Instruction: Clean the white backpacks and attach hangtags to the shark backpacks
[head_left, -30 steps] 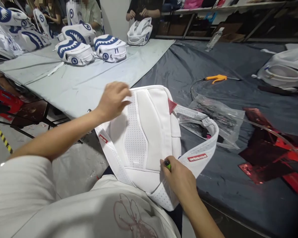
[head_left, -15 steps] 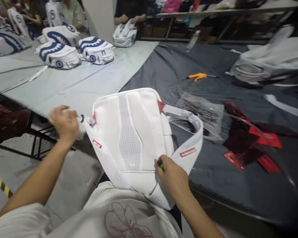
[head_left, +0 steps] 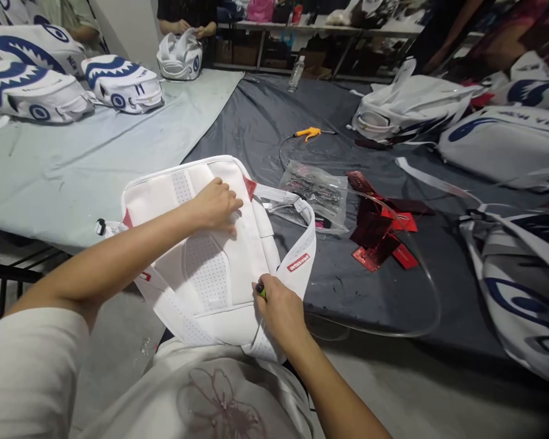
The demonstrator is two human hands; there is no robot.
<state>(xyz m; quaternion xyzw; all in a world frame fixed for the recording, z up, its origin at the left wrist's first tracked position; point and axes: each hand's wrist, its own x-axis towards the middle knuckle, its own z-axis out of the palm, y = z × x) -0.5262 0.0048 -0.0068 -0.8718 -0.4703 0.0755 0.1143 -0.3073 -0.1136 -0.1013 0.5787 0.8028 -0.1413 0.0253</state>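
Lying under both hands: backpack (head_left: 201,256)

backpack (head_left: 219,244): white, red tabs | finished bags (head_left: 121,82): white, blue shark print | cloth (head_left: 265,122): dark grey | tags (head_left: 377,235): red

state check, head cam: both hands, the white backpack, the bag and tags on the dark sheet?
left hand: flat on the white backpack's back panel, holding nothing
right hand: shut on a green-tipped tool
white backpack: back panel up, tilted against the table edge
plastic bag: lying flat
red tags: scattered loose
yellow air gun: lying untouched
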